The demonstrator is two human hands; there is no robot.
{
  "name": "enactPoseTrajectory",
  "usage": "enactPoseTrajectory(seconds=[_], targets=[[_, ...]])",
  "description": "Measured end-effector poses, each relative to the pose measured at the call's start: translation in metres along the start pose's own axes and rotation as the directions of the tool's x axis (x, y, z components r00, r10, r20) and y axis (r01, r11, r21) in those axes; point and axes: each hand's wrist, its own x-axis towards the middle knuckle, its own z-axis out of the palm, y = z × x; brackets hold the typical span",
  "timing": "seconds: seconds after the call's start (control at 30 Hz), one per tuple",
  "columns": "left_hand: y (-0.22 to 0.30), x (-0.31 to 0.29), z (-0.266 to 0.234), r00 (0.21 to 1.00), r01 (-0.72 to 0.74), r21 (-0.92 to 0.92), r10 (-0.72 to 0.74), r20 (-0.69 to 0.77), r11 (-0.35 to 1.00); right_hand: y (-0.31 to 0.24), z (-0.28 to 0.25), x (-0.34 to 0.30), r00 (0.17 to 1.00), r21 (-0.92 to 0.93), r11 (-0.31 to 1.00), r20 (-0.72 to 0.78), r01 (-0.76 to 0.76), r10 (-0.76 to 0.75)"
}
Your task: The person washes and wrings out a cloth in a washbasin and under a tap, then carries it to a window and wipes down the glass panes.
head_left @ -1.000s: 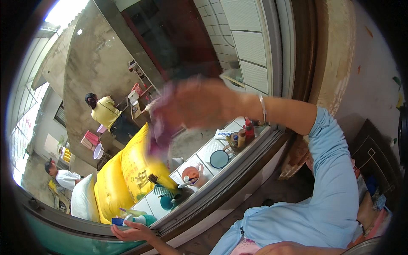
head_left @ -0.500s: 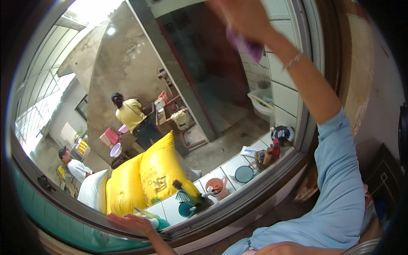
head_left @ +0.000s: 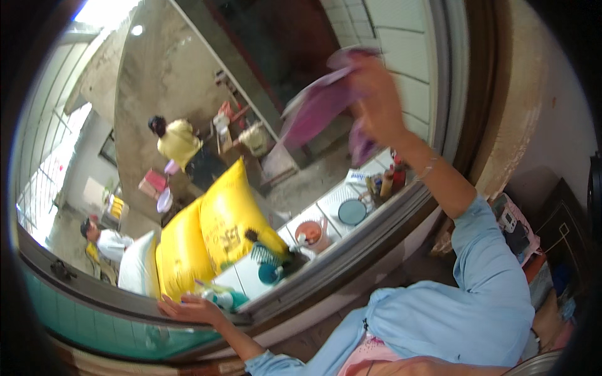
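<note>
My right hand (head_left: pixel 381 106), a bracelet at its wrist, is raised in front of the window opening and closed on a purple cloth (head_left: pixel 316 111). The cloth hangs out to the left of the fingers, smeared by motion. Low on the left, my left hand (head_left: pixel 193 310) lies at the edge of the dark window sash (head_left: pixel 113 304), fingers stretched out, holding nothing. Just beside it, a green bottle (head_left: pixel 231 299) lies or leans on the white tiled ledge (head_left: pixel 254 279). Plump yellow sacks (head_left: pixel 229 219) stand right behind that ledge.
Along the ledge stand a teal cup (head_left: pixel 269 273) with a comb and brush, an orange-pink mug (head_left: pixel 311 235) with toothbrushes, a round blue-grey lid (head_left: pixel 352 212) and small bottles (head_left: pixel 387 183). Beyond, one person in yellow (head_left: pixel 179 141) stands; another in white (head_left: pixel 111 244) is farther left.
My right hand has come down from the top edge, and the purple cloth now swings out wide. The left hand remains at the sash. The whole view has shifted slightly.
</note>
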Motion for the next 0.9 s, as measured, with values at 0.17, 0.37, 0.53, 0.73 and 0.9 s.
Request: enactPoseTrajectory(seconds=[0.17,0.37,0.53,0.73,0.9], targets=[[0.025,-0.004,0.021,0.992,0.127,-0.153,-0.128,0.0,0.98,0.053,-0.065,-0.126,0.807,-0.278,0.765,-0.072,-0.581,0.587],[0.042,-0.009,0.032,0.918,0.394,-0.25,-0.393,0.055,0.884,0.036,-0.08,-0.172,0.852,-0.231,0.839,0.067,-0.493,0.519],[0.035,-0.008,0.029,0.889,0.458,-0.276,-0.443,0.118,0.845,0.048,-0.071,-0.194,0.822,-0.277,0.776,-0.13,-0.567,0.554],[0.026,-0.007,0.032,0.888,0.456,-0.292,-0.451,0.087,0.841,0.044,-0.044,-0.194,0.828,-0.272,0.782,-0.188,-0.561,0.529],[0.025,-0.006,0.037,0.913,0.402,-0.302,-0.406,0.051,0.865,0.034,-0.026,-0.196,0.844,-0.357,0.767,-0.276,-0.533,0.459]])
